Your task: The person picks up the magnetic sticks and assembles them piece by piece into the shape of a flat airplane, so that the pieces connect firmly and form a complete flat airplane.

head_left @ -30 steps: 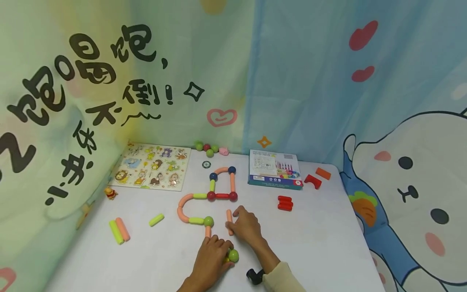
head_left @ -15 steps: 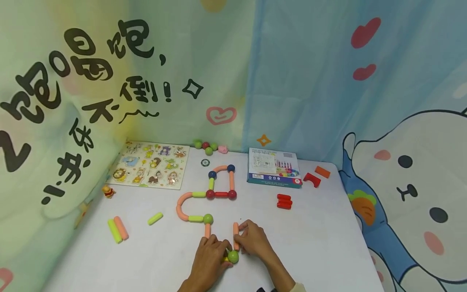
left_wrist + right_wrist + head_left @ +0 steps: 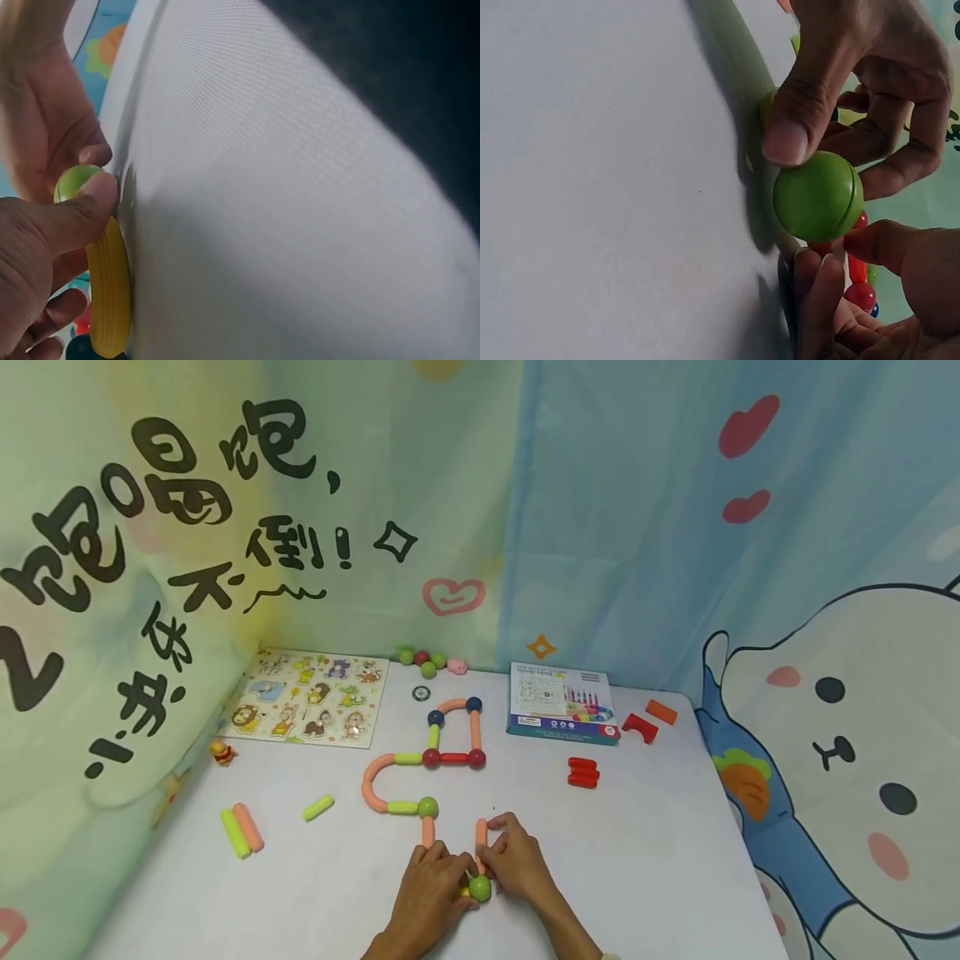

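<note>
Green plastic ball (image 3: 480, 887), smooth and glossy with a fine seam running round it, sits near the front edge of the white surface (image 3: 660, 860), caught between two hands. One ridged yellow stick (image 3: 110, 289) lies against it under the left hand (image 3: 427, 897), whose thumb presses on the ball while the other fingers curl round the stick. The right hand (image 3: 517, 864) pinches one salmon-pink straight stick (image 3: 481, 839), its lower end just at the ball.

Counting the rest: the joined figure farther back has one green ball (image 3: 427, 807), two dark red balls (image 3: 431, 758) and two dark blue balls (image 3: 473, 704), linked by pink and yellow-green sticks, with one more pink stick (image 3: 427, 832) running down from the green ball. Loose on the left lie three sticks: a yellow-green and a pink one side by side (image 3: 242, 831), and one yellow-green stick (image 3: 318, 807) alone. Right of the figure is a small stack of red sticks (image 3: 582, 772); I cannot count them surely. By the backdrop sit four balls in a cluster (image 3: 422, 660), three green and one dark red, and one small pink piece (image 3: 456, 667). One animal puzzle board (image 3: 307, 697), one blue printed box (image 3: 562, 703), one red curved piece (image 3: 640, 727) and one orange block (image 3: 661, 712) lie toward the back.
</note>
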